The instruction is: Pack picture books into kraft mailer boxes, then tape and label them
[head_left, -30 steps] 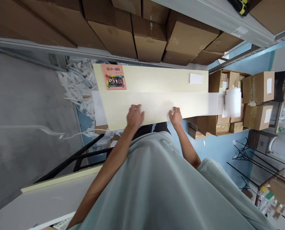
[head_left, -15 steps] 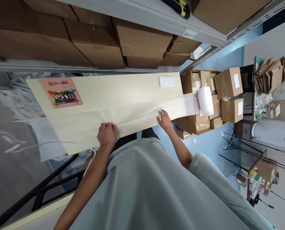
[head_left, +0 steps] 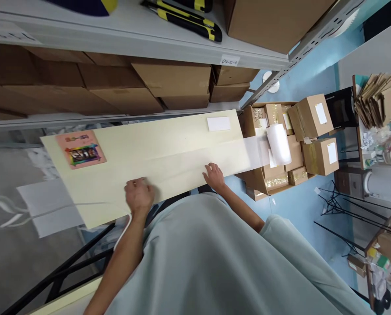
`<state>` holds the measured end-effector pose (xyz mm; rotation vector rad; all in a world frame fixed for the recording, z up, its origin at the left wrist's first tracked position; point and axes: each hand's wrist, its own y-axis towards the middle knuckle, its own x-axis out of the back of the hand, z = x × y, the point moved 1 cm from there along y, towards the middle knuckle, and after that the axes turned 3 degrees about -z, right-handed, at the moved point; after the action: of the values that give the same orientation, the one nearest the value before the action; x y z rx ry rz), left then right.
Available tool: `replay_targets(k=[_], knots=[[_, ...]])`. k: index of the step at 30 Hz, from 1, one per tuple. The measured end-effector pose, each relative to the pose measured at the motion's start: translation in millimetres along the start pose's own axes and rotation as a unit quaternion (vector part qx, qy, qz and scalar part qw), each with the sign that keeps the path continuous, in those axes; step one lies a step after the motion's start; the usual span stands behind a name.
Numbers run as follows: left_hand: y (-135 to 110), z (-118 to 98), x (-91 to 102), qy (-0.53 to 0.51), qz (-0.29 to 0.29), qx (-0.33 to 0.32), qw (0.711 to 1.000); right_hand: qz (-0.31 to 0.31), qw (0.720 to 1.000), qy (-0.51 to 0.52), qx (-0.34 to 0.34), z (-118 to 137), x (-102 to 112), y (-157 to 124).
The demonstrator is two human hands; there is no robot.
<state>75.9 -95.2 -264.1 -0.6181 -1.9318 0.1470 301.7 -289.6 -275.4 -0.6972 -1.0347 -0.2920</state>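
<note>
A long cream tabletop [head_left: 169,131] lies in front of me. From a white roll [head_left: 279,144] beyond its right end, a strip of translucent film [head_left: 182,162] runs leftward along the near side. My left hand [head_left: 139,194] is closed, knuckles up and slightly blurred, over the film near the front edge; its fingertips are hidden, but it seems to grip the film. My right hand [head_left: 214,177] rests with fingers apart on the film nearer the roll. A pink printed card [head_left: 81,149] lies at the far left, and a small white paper [head_left: 218,124] at the far right.
A grey shelf [head_left: 195,49] with cardboard boxes [head_left: 178,81] and yellow-black utility knives [head_left: 185,19] borders the far side. A large carton [head_left: 257,183] of taped boxes stands at the right end. A white sheet [head_left: 51,208] hangs past the left end; black bars [head_left: 73,256] are near-left.
My view has shifted, showing more of the shelf. The left hand has moved slightly left along the tabletop, and the film's wrinkles have flattened. My right hand stays about where it was.
</note>
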Motion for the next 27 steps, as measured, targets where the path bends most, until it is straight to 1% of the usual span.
replay_targets(k=[3, 7, 11, 14, 15, 17, 20, 22, 24, 25, 27], knots=[[-0.8, 2.4, -14.5, 0.011, 0.002, -0.031, 0.999, -0.005, 1.000, 0.007, 0.019, 1.5, -1.8, 4.3], [-6.3, 16.4, -26.5, 0.014, 0.022, -0.026, 0.999, 0.007, 0.999, -0.005, 0.047, -2.7, -8.2, 6.9], [-12.3, 30.0, -29.6, 0.007, 0.038, -0.030, 0.999, 0.002, 0.998, -0.019, 0.060, -2.3, -12.8, 3.2], [-11.0, 39.1, -24.1, -0.021, 0.036, -0.030, 0.999, 0.010, 0.997, -0.025, 0.075, 15.7, -13.9, 3.7], [-7.9, 43.6, -19.8, -0.036, 0.027, -0.026, 0.999, 0.009, 0.996, -0.022, 0.084, 26.6, -14.2, 6.4], [2.6, 57.3, -6.6, -0.062, -0.004, -0.008, 0.998, 0.004, 0.994, -0.006, 0.112, 56.6, -15.5, 16.1], [24.4, 89.0, 18.8, -0.064, -0.053, 0.023, 0.996, 0.007, 0.985, 0.030, 0.170, 118.4, -23.1, 36.2], [36.9, 113.6, 32.7, -0.045, -0.067, 0.036, 0.996, 0.025, 0.977, 0.041, 0.210, 162.8, -34.3, 46.9], [43.1, 135.5, 39.4, -0.032, -0.063, 0.040, 0.997, 0.047, 0.968, 0.032, 0.243, 200.2, -49.6, 51.4], [43.3, 144.2, 39.6, -0.029, -0.056, 0.038, 0.997, 0.059, 0.965, 0.021, 0.256, 214.1, -58.0, 51.2], [38.1, 156.3, 35.2, -0.033, -0.038, 0.024, 0.998, 0.089, 0.959, -0.012, 0.267, 230.2, -73.6, 46.9]])
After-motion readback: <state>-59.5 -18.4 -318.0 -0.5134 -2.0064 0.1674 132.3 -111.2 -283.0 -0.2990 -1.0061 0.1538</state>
